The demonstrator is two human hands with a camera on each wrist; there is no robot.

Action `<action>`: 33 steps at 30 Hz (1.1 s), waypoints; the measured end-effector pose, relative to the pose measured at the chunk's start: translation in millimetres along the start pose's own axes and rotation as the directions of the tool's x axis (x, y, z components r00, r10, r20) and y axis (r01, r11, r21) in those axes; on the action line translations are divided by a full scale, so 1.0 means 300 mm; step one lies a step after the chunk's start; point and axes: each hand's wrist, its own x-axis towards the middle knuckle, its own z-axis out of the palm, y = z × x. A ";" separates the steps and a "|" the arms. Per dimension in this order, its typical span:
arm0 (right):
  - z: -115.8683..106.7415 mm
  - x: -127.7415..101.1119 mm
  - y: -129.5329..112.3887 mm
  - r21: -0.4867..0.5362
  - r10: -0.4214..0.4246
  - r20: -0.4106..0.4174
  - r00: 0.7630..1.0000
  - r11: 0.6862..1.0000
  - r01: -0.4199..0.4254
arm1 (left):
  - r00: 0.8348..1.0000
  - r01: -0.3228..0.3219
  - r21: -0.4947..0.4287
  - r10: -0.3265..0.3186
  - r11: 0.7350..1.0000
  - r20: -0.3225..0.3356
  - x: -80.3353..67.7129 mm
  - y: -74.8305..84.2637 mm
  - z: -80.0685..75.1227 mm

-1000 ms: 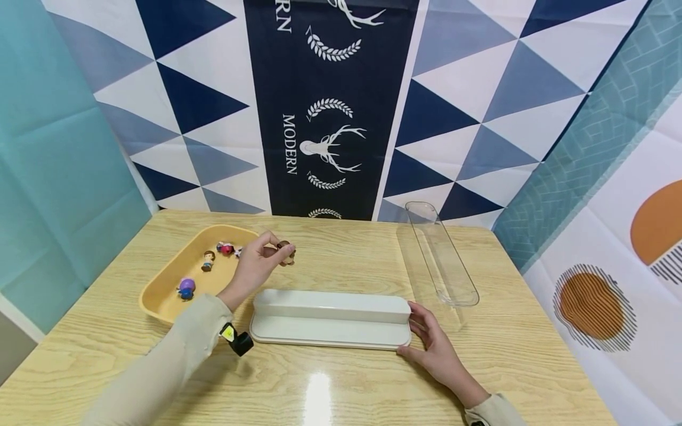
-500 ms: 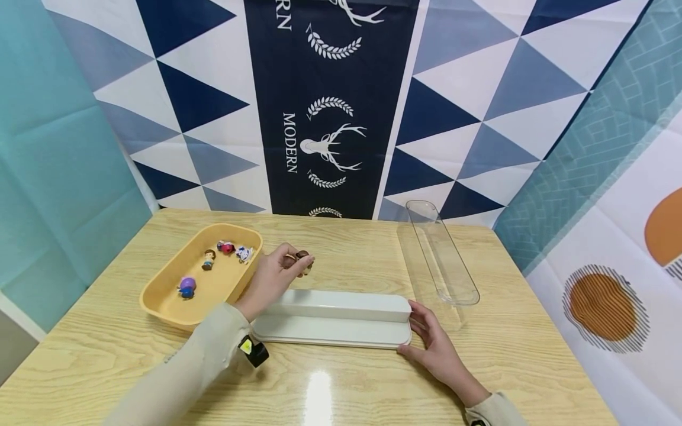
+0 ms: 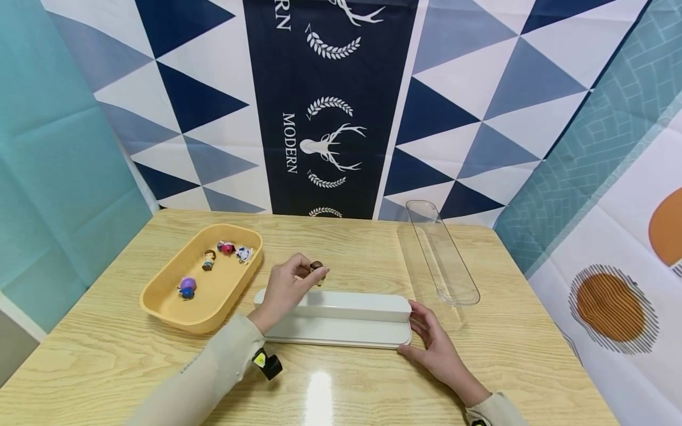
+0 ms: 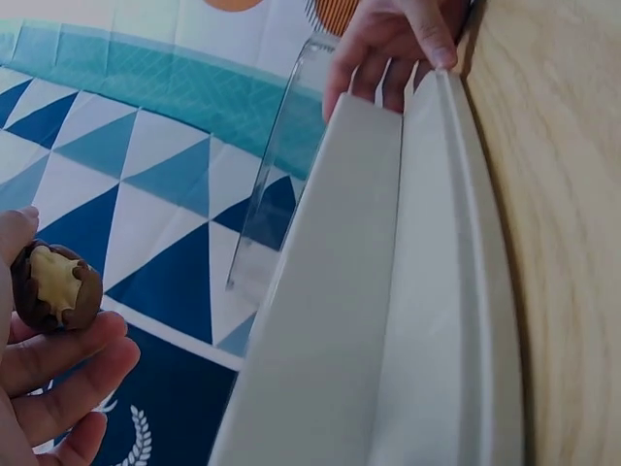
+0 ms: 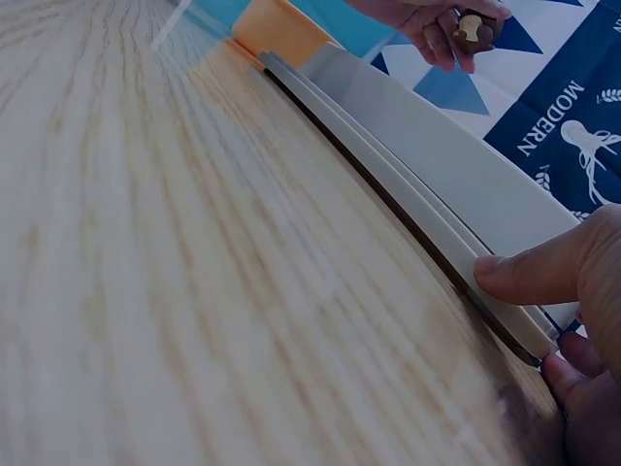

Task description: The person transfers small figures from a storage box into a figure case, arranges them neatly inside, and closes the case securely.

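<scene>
Your right hand [image 3: 437, 346] rests nearest you at the right end of the white stand [image 3: 333, 318], fingers relaxed and nearly straight, thumb and fingertips touching its edge without curling round it. Your left hand [image 3: 285, 289] hovers above the stand's left part, pinching a small brown figure [image 3: 317, 270] between thumb and fingertips. Farther left, the yellow tray [image 3: 176, 307] holds four more figures. The clear lid [image 3: 441, 254] lies far right on the wooden table [image 3: 351, 384].

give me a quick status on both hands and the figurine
Left hand pinches brown figurine above white stand. Right hand steadies stand's end. Nothing in the way.
</scene>
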 end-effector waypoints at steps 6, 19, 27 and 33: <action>-0.001 0.000 0.003 -0.005 -0.002 -0.003 1.000 1.000 0.002 | 0.998 -0.058 -0.004 0.058 0.998 -0.013 -0.018 0.008 0.048; 0.004 0.002 -0.010 0.016 -0.025 -0.005 1.000 1.000 0.025 | 0.995 -0.102 -0.017 0.102 0.995 0.013 -0.056 0.021 0.140; 0.001 0.004 -0.009 0.006 -0.023 -0.006 1.000 1.000 0.023 | 0.995 -0.080 -0.116 0.086 0.990 0.046 -0.075 0.039 0.195; -0.001 0.003 -0.004 -0.005 -0.025 0.000 1.000 1.000 0.025 | 0.992 -0.065 -0.191 0.085 0.979 0.096 -0.093 0.046 0.241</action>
